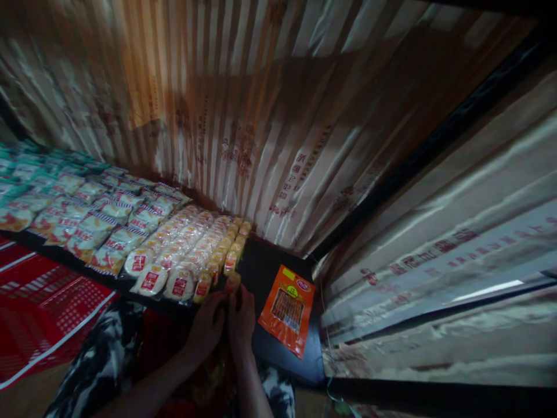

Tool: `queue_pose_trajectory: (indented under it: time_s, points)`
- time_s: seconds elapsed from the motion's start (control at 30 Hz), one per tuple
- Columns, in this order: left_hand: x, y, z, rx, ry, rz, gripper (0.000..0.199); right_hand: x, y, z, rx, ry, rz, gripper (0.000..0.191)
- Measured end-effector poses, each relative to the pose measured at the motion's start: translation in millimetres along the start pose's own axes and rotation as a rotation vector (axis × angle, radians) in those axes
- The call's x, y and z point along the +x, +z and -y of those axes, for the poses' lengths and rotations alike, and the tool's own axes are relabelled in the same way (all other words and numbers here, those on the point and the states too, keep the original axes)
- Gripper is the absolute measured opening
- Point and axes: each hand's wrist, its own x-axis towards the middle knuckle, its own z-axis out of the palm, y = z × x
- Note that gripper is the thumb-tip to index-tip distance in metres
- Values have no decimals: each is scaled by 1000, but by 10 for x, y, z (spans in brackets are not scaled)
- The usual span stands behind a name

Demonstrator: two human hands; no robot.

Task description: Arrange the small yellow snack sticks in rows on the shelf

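Both my hands meet at the front edge of a black shelf (257, 255). A small yellow snack packet with a red label (232, 283) is pinched in my right hand (242, 313). My left hand (209, 320) is close beside it with curled fingers; whether it also grips the packet is hidden. Rows of similar yellow packets (203, 287) stand just left and behind. Beside them lie rows of round white crackers in clear wrappers (180, 283). An orange snack pouch with a brown food picture (287, 307) lies flat to the right of my hands.
White snack bags (111, 249) and green bags (32, 168) fill the shelf's left side. A red plastic basket (43, 307) stands below at the left. Printed plastic sheeting (243, 133) hangs behind, and a black diagonal post (391, 180) rises at the right.
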Motion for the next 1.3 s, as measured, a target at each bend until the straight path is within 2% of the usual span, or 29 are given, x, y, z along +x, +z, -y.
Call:
queue_pose_trajectory:
  time_s: [0.2, 0.37, 0.57, 0.8, 0.97, 1.3]
  points:
    - [-12, 34, 102, 164, 181, -36, 39, 137, 105, 12, 24, -15, 8, 39]
    - [2, -26, 104, 398, 364, -83, 42, 218, 164, -1, 63, 2, 24, 39]
    - [114, -85, 132, 568, 504, -125, 40, 295, 151, 96, 97, -10, 69, 37]
    - [272, -89, 256, 681, 560, -97, 46, 334, 193, 111, 103, -24, 25, 34]
    - [324, -108, 269, 740, 593, -64, 44, 363, 202, 93, 144, 3, 46, 35]
    - [360, -96, 309, 742, 561, -25, 42, 391, 226, 116, 166, 14, 74, 35]
